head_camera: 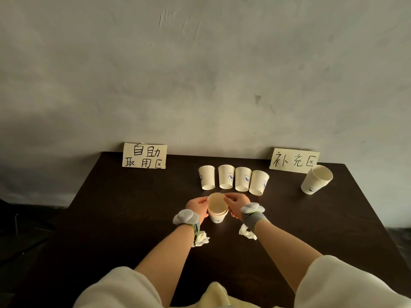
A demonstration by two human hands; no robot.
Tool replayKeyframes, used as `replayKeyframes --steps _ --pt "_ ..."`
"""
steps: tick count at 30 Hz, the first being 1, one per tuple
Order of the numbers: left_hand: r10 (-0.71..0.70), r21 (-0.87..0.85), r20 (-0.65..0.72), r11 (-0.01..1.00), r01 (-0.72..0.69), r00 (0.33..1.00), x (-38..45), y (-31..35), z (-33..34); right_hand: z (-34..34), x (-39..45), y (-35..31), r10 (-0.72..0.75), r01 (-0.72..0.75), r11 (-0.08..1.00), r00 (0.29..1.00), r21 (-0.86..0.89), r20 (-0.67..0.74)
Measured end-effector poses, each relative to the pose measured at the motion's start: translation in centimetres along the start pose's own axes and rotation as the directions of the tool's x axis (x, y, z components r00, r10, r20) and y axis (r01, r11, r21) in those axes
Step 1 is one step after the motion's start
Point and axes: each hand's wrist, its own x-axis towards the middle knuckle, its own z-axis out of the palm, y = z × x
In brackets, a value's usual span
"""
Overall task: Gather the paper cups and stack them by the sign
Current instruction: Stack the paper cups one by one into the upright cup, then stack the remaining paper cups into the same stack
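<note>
Left hand (pixel 196 206) and right hand (pixel 236 204) wrapped round small stack (pixel 217 210); four cups (pixel 233 180) left; other stack (pixel 315 180) by sign (pixel 294 161).

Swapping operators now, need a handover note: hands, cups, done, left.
Left hand and right hand both grip a small nested stack of white paper cups at mid-table.
Four single white paper cups stand upside down in a row behind it.
Another nested cup stack leans by the right handwritten paper sign; the left paper sign has none.
Done: some cups nested.
Left: gather the four, stack by the sign.
</note>
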Motion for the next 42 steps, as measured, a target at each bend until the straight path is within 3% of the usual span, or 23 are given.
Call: replayKeyframes --steps 6,12,18,23,26,33,38,42 --pt "0.016 0.051 0.03 0.999 -0.018 0.999 0.4 -0.8 0.0 1.0 -0.4 2.0 0.031 -0.031 0.999 0.999 0.02 -0.034" --pt "-0.006 0.119 0.029 0.993 0.003 1.0 2.8 0.5 0.5 1.3 1.0 0.8 0.05 -0.053 0.908 0.999 -0.415 -0.019" --pt "0.071 0.371 -0.09 0.928 -0.032 0.993 8.1 3.3 0.6 -2.0 3.2 -0.9 0.081 -0.143 0.836 0.987 -0.53 -0.139" --pt "0.056 0.55 -0.069 0.835 -0.009 0.996 13.8 6.4 1.1 -2.5 3.9 -0.6 0.156 -0.174 0.768 0.984 -0.616 -0.084" --pt "0.017 0.614 -0.02 0.79 -0.001 1.0 16.2 8.0 2.2 -2.3 4.5 -0.5 0.201 -0.206 0.75 0.976 -0.628 -0.08" --pt "-0.008 0.843 -0.031 0.537 0.031 0.999 16.6 8.2 3.7 -2.2 5.5 -0.7 0.202 -0.195 0.753 0.977 -0.629 -0.061" --pt "-0.058 0.787 -0.109 0.604 0.122 0.992 15.0 7.9 3.6 -2.1 5.3 -1.0 0.184 -0.19 0.784 0.98 -0.591 -0.072" --pt "-0.044 0.771 -0.092 0.63 0.099 0.995 13.4 7.0 2.5 -2.1 4.6 -1.0 0.187 -0.189 0.791 0.98 -0.582 -0.065"
